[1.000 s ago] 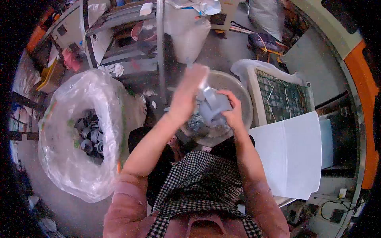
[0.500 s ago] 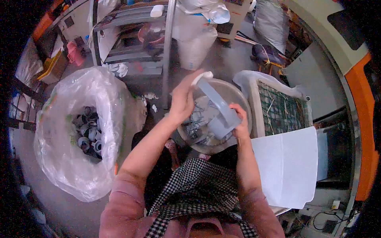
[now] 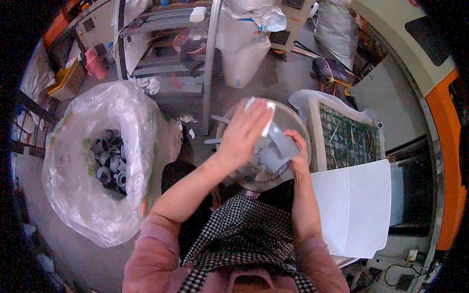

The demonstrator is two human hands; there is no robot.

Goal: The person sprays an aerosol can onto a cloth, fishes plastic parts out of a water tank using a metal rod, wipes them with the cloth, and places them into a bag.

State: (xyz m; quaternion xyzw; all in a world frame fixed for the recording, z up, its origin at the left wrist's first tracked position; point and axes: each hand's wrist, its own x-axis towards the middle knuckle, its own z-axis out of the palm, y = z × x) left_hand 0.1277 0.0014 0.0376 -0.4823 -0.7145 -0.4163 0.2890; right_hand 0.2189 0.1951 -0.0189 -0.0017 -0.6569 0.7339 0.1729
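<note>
My right hand [image 3: 299,150] grips a grey plastic part [image 3: 278,158] by its broad, rounded end, above the basin. A flat grey strip of the part extends up and left toward my left hand [image 3: 244,132]. My left hand has its fingers together over a white cloth [image 3: 267,117], at the upper end of that strip. The back of the hand hides most of the cloth and where it meets the strip. Below both hands stands a round basin [image 3: 304,124] with thin grey plastic scraps in it.
At the left, a clear plastic bag [image 3: 63,161] holds several grey ring-like fittings [image 3: 104,173]. A white board [image 3: 349,207] lies at the right, near a crate with green mesh [image 3: 347,132]. A metal rack [image 3: 207,73] and a white sack [image 3: 244,61] stand ahead.
My left hand has moved right and down along the part, bringing the white cloth with it. My right hand keeps its grip in nearly the same place. Grey strips now show left of my left hand.
</note>
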